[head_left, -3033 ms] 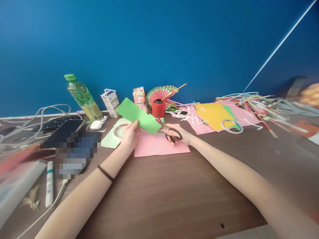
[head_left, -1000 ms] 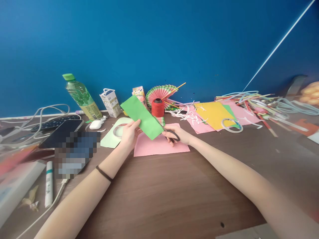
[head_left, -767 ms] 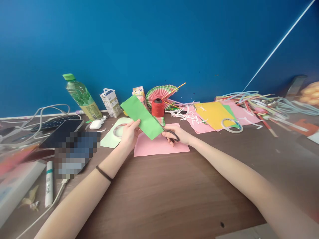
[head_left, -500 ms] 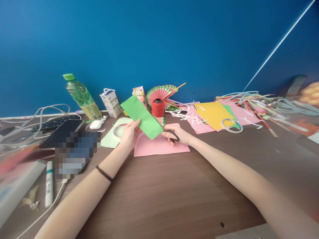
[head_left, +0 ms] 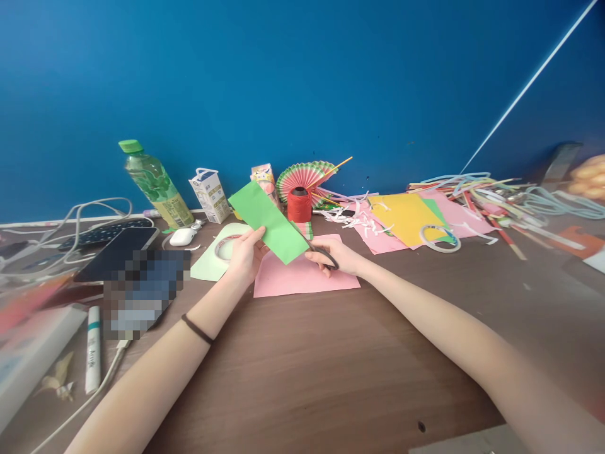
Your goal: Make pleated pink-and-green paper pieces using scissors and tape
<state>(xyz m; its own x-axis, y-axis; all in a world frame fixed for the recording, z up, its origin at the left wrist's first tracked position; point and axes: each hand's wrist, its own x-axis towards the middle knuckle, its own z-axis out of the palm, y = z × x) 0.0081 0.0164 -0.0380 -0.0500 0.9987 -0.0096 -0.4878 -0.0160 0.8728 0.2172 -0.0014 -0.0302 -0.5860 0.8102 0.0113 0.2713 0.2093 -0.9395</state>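
Tilted above the table is a green strip of paper (head_left: 271, 224); my left hand (head_left: 248, 252) pinches its lower left edge between thumb and fingers. My right hand (head_left: 333, 255) grips a pair of scissors (head_left: 328, 256) by the dark handles, at the strip's right end. The blades lie along the strip's far right edge and are mostly hidden by the paper. Beneath both hands lies a pink sheet of paper (head_left: 302, 277). Left of it, a roll of tape (head_left: 223, 250) rests on a pale green sheet (head_left: 205, 265), partly behind my left hand.
Along the blue wall stand a green-capped bottle (head_left: 155, 186), a milk carton (head_left: 210, 195), a red thread spool (head_left: 299, 205) and a pleated paper fan (head_left: 295, 176). Yellow paper (head_left: 401, 217) and another tape roll (head_left: 439, 239) lie right. A phone (head_left: 118, 252) and marker (head_left: 93, 350) are left.
The scissors' handles have drawn slightly closer together in my right hand. The green strip has barely shifted, and my left hand keeps its hold.
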